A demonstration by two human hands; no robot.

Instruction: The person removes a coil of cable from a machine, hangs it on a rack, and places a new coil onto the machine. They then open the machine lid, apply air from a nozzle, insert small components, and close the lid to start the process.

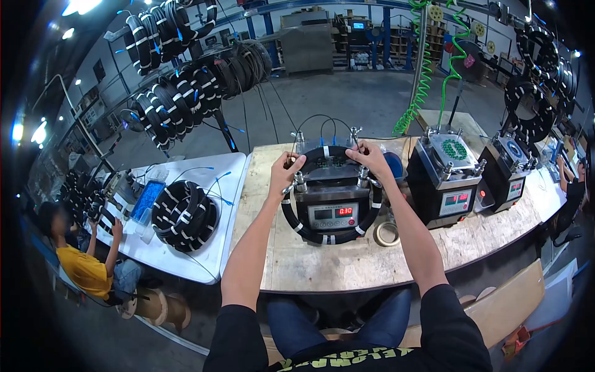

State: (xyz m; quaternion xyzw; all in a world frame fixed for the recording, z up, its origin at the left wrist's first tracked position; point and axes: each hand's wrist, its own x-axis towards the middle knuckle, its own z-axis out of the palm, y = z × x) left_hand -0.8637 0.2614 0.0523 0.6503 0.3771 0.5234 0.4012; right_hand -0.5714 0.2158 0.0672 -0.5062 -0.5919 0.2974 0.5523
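A coil of black cable (371, 217), bound with white tape bands, rests around the front of a machine (304, 197) whose red display reads 0.30. My left hand (286, 172) is closed at the coil's upper left, thumb towards the middle. At the upper right, my right hand (372, 160) grips the same coil with its thumb on the far stretch. Thin cable ends with blue connectors (334, 141) arch above the machine's top plate. Exactly what lies between the fingertips is partly hidden.
Right of me stand two similar machines (443, 180) with round green and blue fixtures. A tape roll (387, 234) lies on the wooden bench (297, 266). Stacked cable coils (185, 214) sit on the white table (186, 263); a person in yellow (87, 270) works there. Coils hang overhead.
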